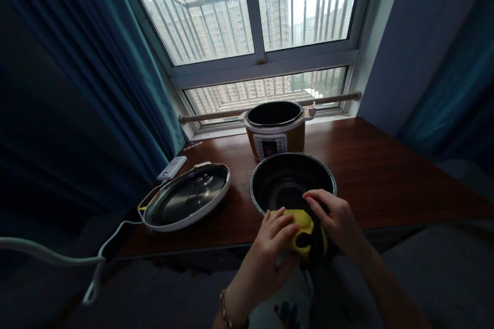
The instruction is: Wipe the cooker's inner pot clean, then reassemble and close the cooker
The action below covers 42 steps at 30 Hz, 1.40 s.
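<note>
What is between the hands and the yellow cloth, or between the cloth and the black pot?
Nothing visible. The left hand and the right hand both hold the yellow cloth, and it rests against the near rim of the black pot, which is open on top. The lid lies apart to the left, the cooker behind.

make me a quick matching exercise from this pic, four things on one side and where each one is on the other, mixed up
1. inner pot
2. cooker base
3. lid
4. yellow cloth

a. at the back, by the window
b. gripped by the left hand and right hand
c. middle of the table, at its near edge
d. left on the table, underside up

Pairs: 1-c, 2-a, 3-d, 4-b
</note>
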Available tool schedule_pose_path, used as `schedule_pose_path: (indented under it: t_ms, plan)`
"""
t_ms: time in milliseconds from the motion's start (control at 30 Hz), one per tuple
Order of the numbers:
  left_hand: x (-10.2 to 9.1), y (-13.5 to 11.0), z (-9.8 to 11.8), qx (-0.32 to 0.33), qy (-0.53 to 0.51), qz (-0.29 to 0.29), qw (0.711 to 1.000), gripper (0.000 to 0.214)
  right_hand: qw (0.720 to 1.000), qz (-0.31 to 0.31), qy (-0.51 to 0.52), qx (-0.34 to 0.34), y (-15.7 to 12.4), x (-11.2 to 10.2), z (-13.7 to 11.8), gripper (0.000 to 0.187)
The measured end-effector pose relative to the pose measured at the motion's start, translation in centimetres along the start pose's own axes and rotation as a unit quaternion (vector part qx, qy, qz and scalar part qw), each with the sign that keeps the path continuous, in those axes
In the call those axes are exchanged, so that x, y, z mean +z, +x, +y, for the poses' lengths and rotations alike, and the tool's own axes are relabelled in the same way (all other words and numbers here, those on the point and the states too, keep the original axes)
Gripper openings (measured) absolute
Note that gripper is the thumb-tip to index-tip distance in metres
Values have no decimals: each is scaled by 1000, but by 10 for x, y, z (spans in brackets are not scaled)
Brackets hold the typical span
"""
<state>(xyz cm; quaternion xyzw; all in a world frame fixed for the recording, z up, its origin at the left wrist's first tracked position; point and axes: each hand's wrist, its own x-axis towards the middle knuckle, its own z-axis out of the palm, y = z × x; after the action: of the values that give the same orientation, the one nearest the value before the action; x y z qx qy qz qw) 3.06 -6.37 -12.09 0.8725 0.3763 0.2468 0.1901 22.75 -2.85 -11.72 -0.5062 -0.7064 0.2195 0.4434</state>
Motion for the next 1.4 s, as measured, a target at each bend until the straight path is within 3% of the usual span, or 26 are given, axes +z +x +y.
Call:
schedule_pose_path:
  t_ms: [133,267,400,567,700,833,1133,1267,1400]
  plan:
    - [-3,-11,-12,18,-53,32,998,57,989,-136,-47,-42,3,12,-26,26]
    - [-1,-16,-24,-5,-100,119,988,46,956,-217,-175,-87,-1,26,-45,29]
    - [10,-7,-37,-65,-54,148,985,41,928,-213,-285,-110,-6,38,-46,25]
    - [28,3,-50,-53,44,179,981,32,926,-165,-302,-154,-17,41,-27,12]
    - [34,3,-52,-54,79,216,972,25,926,-165,-298,-163,-21,23,-12,12]
    - [38,4,-52,-47,85,240,966,18,916,-216,-276,-194,-12,-6,5,19]
    - [50,7,-58,-24,73,296,952,18,892,-303,-267,-203,39,-66,43,30]
    - [51,8,-58,-26,68,304,950,18,890,-311,-270,-195,74,-75,64,31]
    - [50,9,-56,-33,63,303,950,17,879,-314,-291,-209,109,-66,79,31]
